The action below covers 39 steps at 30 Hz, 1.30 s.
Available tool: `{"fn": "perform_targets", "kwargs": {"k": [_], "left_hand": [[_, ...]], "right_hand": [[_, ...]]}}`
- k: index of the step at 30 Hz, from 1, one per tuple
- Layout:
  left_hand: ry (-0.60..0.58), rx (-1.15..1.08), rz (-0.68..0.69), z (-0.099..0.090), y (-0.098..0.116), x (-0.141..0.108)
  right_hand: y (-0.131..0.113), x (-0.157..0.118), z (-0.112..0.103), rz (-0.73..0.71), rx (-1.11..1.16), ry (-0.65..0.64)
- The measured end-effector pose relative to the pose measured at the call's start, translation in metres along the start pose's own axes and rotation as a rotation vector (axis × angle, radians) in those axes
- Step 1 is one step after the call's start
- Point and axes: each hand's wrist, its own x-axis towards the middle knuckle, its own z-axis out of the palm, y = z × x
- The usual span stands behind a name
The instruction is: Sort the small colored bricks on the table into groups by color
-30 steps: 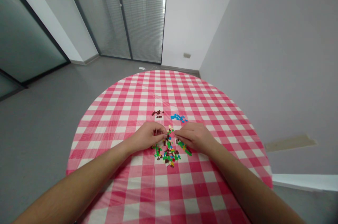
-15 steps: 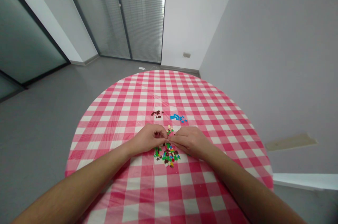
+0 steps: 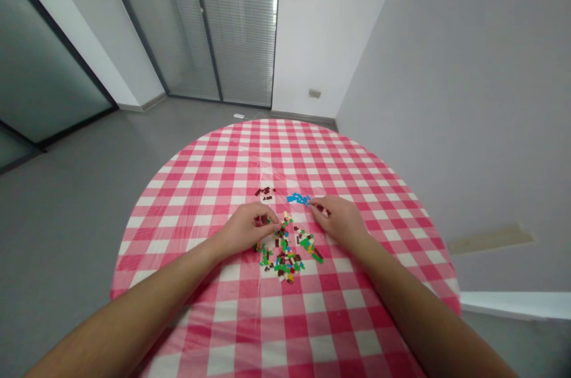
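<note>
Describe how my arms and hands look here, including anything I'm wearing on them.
Your left forearm and right forearm show no sleeves. Your left hand and right hand are ungloved. No watch or bracelet shows; any rings are too small to tell.

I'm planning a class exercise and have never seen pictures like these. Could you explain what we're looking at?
There is no machine: a person works with two bare hands, seen by a camera worn on the head, looking forward and down. On the red-and-white checked tablecloth lie a mixed heap of small coloured pieces, a blue group and a dark brown group. The left hand is at the mixed heap; the right hand is at the blue group's edge. Whether either holds a piece is too small to tell.
</note>
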Motion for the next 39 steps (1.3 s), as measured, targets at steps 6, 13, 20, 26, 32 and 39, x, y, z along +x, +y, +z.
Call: {"fn": "perform_targets", "kwargs": {"k": [6, 13, 20, 26, 32, 39], "left_hand": [[0.057, 0.083, -0.031, -0.007, -0.012, 0.002], [0.039, 0.091, -0.049, -0.009, -0.008, 0.002], [0.025, 0.078, -0.061, -0.007, -0.009, 0.002], [0.035, 0.079, -0.065, -0.007, -0.010, 0.002], [0.007, 0.045, -0.051, -0.006, -0.014, 0.002], [-0.013, 0.083, -0.041, -0.007, -0.014, 0.002]], "right_hand": [[0.027, 0.006, 0.003, 0.224, -0.049, -0.043], [0.028, 0.007, 0.010, 0.190, -0.070, -0.134], [0.032, 0.010, 0.010, 0.209, -0.090, -0.178], [0.033, 0.009, 0.012, 0.197, -0.062, -0.194], [0.032, 0.009, 0.013, 0.176, -0.046, -0.195], [0.028, 0.009, 0.008, 0.169, -0.025, -0.153]]}}
